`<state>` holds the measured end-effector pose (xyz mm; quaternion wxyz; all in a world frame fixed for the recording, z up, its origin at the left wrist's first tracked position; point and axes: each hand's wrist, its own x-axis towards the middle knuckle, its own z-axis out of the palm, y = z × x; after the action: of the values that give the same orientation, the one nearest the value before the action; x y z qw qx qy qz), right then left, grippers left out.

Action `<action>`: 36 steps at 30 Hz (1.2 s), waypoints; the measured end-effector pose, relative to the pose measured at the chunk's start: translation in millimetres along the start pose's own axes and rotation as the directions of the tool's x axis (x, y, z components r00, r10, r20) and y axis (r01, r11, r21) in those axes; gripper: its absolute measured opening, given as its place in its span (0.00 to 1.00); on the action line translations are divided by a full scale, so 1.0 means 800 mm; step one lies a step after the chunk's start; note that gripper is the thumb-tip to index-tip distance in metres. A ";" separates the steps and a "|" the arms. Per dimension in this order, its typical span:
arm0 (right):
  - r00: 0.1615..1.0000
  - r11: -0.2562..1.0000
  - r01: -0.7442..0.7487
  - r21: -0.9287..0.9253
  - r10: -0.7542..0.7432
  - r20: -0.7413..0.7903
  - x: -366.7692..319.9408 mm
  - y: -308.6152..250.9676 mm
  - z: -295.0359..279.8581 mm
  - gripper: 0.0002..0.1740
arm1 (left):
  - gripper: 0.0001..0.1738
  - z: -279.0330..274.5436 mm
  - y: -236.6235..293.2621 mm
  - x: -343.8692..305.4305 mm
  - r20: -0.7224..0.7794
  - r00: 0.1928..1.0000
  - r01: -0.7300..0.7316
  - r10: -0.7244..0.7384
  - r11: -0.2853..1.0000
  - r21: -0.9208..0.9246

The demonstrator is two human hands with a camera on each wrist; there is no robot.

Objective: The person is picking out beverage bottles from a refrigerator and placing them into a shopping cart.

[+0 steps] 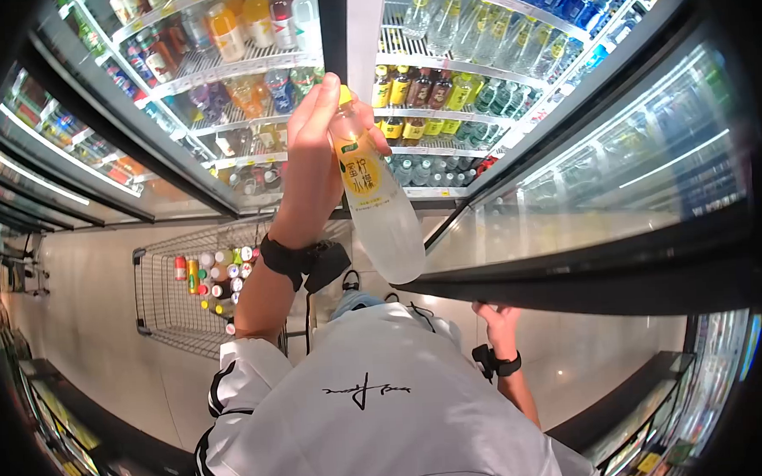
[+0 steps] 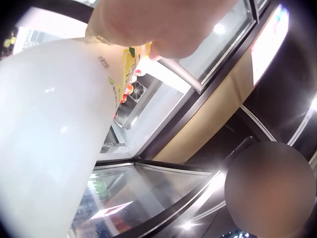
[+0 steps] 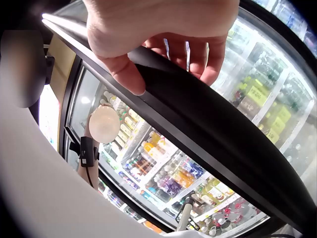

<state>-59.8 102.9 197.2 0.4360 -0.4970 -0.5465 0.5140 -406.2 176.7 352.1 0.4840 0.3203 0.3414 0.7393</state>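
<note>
A cloudy, tapering bottle is grasped by the fingers of the left hand, a wire cart lower to their left. The glass door is clasped at its black edge by the right hand's fingers.

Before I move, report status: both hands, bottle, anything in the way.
Left hand gripping yellow-capped bottle near its neck. Right hand gripping edge of cooler door. Door open on the right, possible obstruction; its gap to bottle unclear.
</note>
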 end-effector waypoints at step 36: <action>0.941 0.870 0.321 -0.374 -0.336 0.026 0.007 -0.016 -0.017 0.14 | 0.31 0.081 -0.035 0.091 0.376 0.891 0.347 -0.254 0.916 -0.203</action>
<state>-47.9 110.2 211.1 0.4254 -0.4808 -0.7016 0.3091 -363.5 265.5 376.0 0.6835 0.3187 0.1961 0.6268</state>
